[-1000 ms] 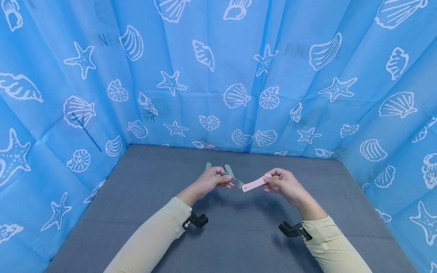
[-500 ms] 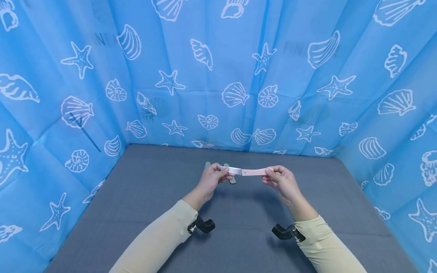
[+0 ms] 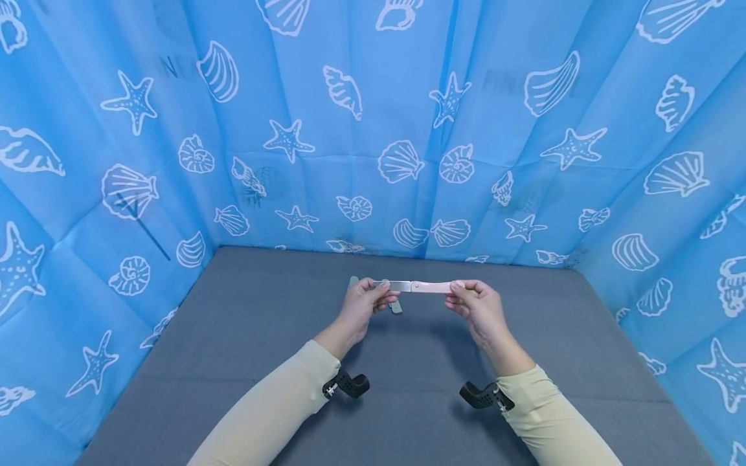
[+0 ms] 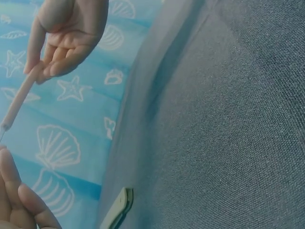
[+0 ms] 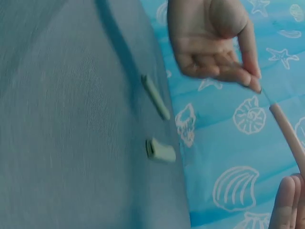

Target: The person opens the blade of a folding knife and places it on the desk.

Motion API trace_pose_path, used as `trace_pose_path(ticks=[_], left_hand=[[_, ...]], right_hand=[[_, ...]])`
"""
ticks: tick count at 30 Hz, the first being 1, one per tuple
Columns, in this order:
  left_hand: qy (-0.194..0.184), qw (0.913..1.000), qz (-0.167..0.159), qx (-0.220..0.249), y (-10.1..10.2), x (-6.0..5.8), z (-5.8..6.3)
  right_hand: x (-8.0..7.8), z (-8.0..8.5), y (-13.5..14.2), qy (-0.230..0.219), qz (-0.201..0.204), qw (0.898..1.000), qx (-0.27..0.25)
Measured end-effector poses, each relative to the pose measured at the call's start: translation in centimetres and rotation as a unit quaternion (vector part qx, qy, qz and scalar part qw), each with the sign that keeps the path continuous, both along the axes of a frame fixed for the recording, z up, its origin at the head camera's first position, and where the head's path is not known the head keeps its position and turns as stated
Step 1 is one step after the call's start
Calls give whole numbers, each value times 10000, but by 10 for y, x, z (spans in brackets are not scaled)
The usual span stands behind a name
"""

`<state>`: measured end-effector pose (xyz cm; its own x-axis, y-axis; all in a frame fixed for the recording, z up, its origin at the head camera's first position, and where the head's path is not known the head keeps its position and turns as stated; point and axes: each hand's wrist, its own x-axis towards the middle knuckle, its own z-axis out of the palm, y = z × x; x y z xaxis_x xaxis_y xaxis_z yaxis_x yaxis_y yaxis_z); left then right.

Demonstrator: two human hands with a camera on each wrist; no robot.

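Note:
A folding knife with a pink handle (image 3: 432, 287) and a silver blade (image 3: 401, 286) is held level above the table, blade and handle in one straight line. My left hand (image 3: 362, 307) pinches the blade near its tip, between thumb and fingers. At the other end, my right hand (image 3: 480, 310) pinches the butt of the handle. In the left wrist view the pink handle (image 4: 20, 100) runs between both hands, edge-on. A thin edge of the blade (image 5: 265, 95) shows beside the left fingers in the right wrist view.
Two pale green, handle-like pieces lie on the grey table behind my left hand: one green piece (image 5: 156, 98) and another green piece (image 5: 162, 151). A blue curtain (image 3: 373, 162) with white shells surrounds the table. Black wrist mounts (image 3: 352, 385) hang under both forearms.
The knife has gone from bent at its pivot to straight and level. Both hands have shifted slightly, keeping their grip, and the pivot end has risen.

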<state>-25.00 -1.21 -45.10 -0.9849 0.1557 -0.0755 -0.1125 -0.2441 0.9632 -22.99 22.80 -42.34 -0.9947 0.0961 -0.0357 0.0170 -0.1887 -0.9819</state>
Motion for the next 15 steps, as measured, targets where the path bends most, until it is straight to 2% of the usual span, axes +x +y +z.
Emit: trace_pose_path(ticks=[3,7,15], left_hand=[[-84,9999,-95,-27,-1,0,1],[-179,9997,-133,-48,-1,1,1],[-448,9990,-29,-90,-2,0,-2]], right_hand=[[-2,-1,3,134,-133,9973,715],[-4,-1,10,319,-216,9870,1562],[-4,-2,24,712,470,9728,2153]])
